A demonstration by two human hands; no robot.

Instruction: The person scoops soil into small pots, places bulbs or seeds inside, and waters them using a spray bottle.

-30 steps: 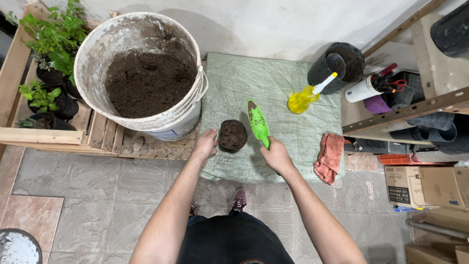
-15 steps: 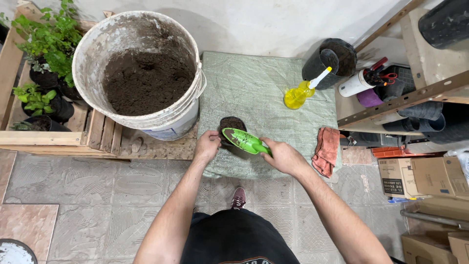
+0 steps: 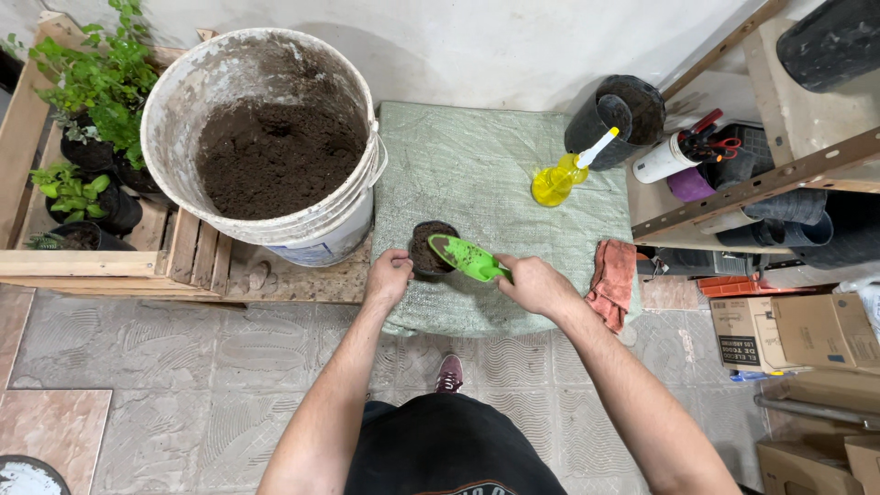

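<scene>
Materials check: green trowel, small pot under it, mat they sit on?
Trowel: looks like moulded plastic, bright uniform green with a slight sheen, smeared with soil; held in the right hand.
Small pot: probably thin black plastic, matte; the left hand grips its rim.
Mat: looks like woven plastic sacking, pale green with a visible fine weave and creases.

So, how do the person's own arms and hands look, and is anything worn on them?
Both forearms are bare, with no sleeves in view. The left hand and the right hand wear no gloves, and no watch, ring or bracelet can be seen. Lower down, dark clothing covers the body.
</scene>
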